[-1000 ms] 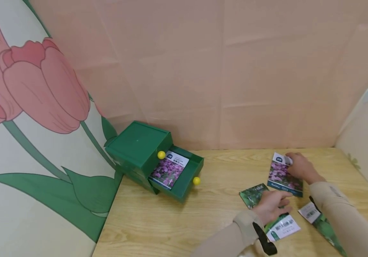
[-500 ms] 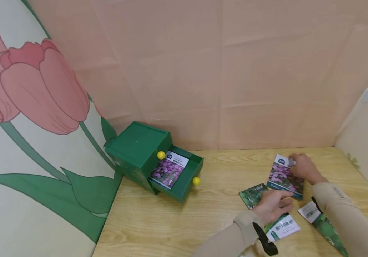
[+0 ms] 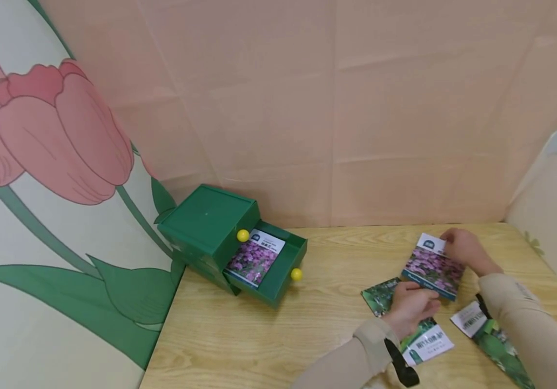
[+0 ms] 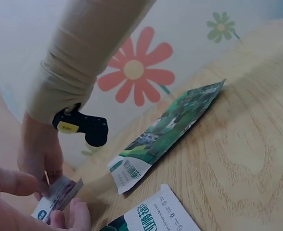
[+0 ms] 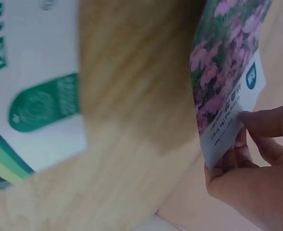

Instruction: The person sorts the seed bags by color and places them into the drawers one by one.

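My right hand [image 3: 470, 251] pinches the white top of a seed packet [image 3: 435, 268] printed with pink flowers. Its lower end is tipped up off the table in the head view. Close by, the loosely bent fingers of my left hand [image 3: 410, 309] are at the packet's lower edge; whether they touch it is unclear. Thumb and fingers stand apart in the left wrist view. Beneath the left hand lies green seed packaging [image 3: 428, 344] with a white label end; the hand hides its middle, so I cannot tell if it is one packet or two.
Under my right forearm lies another green packet [image 3: 494, 346] with a barcode. At the left stands a green drawer box [image 3: 210, 216] with yellow knobs. Its pulled-out drawer [image 3: 294, 243] holds a pink-flower seed packet [image 3: 256, 258]. Walls rise behind and beside the wooden table [image 3: 336, 324].
The right hand has shifted slightly right with the flower packet, whose lower end has risen. The left hand's fingers have moved in to that packet's lower edge.
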Available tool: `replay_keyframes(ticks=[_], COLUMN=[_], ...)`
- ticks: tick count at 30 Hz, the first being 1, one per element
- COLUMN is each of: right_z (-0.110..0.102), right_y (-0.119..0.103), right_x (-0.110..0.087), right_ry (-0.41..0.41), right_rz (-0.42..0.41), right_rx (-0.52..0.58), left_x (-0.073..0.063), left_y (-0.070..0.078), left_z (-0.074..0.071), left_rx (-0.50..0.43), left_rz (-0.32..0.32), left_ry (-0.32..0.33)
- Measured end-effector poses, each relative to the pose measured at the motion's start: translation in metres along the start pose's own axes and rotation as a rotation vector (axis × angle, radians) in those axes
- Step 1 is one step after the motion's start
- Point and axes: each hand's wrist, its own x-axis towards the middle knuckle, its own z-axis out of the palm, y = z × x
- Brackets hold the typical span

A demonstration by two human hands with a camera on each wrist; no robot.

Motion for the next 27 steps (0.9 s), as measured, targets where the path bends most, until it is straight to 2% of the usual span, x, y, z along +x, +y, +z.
replay_keyframes(ticks=[6,11,17,22,27], right_z=[-0.019,-0.031,-0.040,-0.046,-0.051], right_y=[-0.007,-0.013,-0.017,-0.026,-0.042], right_x=[0.000,-0.002,-0.015,-0.029,-0.042], right_ry=[-0.044,-0.077,-0.118,-0.124,-0.107], right_rz=[0.016,0.034,0.078,0.064,0.054], right_rx=[0.032,0.120,0.230,0.260,0.290], left_x=[-0.006,-0.007,-0.009,-0.013,-0.018], left_y=[0.004,0.009,0.015,0.017,0.022], left_z=[0.000,-0.005,-0.017,-0.027,-0.042], left_rx=[0.045,0.059,0.029,0.005,0.012], left_rz=[0.025,0.051,0.063,0.092,0.126], left_ry=[0.005,-0.006,-0.032,-0.066,-0.115])
